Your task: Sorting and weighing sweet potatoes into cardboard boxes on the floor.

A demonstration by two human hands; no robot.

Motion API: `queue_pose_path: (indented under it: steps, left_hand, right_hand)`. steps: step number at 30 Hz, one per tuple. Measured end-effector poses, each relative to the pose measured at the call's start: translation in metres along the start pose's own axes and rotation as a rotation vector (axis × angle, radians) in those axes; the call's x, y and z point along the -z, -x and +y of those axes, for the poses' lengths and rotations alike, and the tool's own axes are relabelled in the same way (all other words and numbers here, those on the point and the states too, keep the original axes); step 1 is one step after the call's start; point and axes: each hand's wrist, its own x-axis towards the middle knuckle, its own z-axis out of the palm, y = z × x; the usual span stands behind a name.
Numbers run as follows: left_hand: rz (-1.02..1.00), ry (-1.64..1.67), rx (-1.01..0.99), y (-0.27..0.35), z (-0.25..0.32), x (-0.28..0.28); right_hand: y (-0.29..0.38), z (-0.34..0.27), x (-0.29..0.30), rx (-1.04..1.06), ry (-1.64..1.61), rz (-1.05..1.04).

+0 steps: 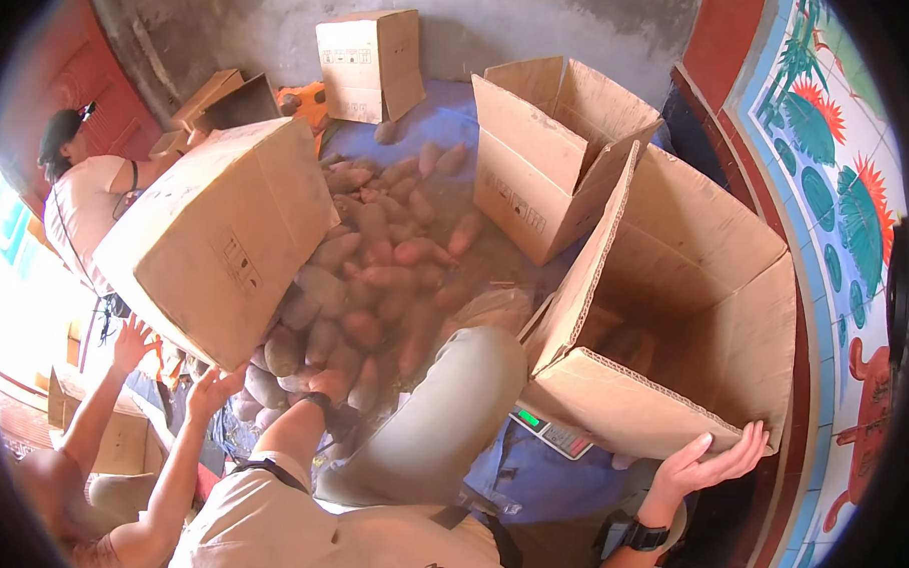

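My right hand (715, 462) grips the near corner of a large open cardboard carton (667, 419), fingers at its top edge and thumb on its outer wall. The carton is tilted, its dim inside facing me. A digital scale (562, 438) with a lit green display shows beneath it. My left hand (332, 386) reaches down, blurred, to the heap of sweet potatoes (383, 278) left of my bent knee; whether it holds one cannot be told. A black band circles that wrist.
A person (83, 181) at left reaches behind a tilted carton (223, 231). Another person's raised hands (214, 388) are under it. More cartons (529, 181) (368, 67) stand on the blue sheet (446, 107). A tiled wall (826, 184) runs along the right.
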Motion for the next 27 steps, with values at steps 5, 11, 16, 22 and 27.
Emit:
queue_pose_path:
  steps: [5, 11, 16, 22, 27]
  left_hand:
    - [-0.031, -0.053, -0.098, -0.022, -0.002, -0.027]
    - [0.111, -0.018, -0.014, -0.026, -0.011, -0.04]
    - [-0.039, -0.025, 0.041, -0.029, -0.002, -0.04]
    - [-0.191, -0.23, -0.194, -0.001, 0.016, 0.009]
    - [-0.177, -0.217, -0.139, 0.03, 0.029, 0.075]
  right_hand:
    - [-0.001, 0.0, 0.004, 0.004, 0.023, -0.012]
    - [-0.002, -0.001, 0.003, -0.005, -0.002, -0.015]
    - [-0.001, -0.001, 0.004, 0.0, 0.008, -0.022]
    - [-0.002, -0.002, 0.004, 0.005, 0.015, -0.017]
    - [-0.002, -0.001, 0.005, 0.009, -0.008, -0.018]
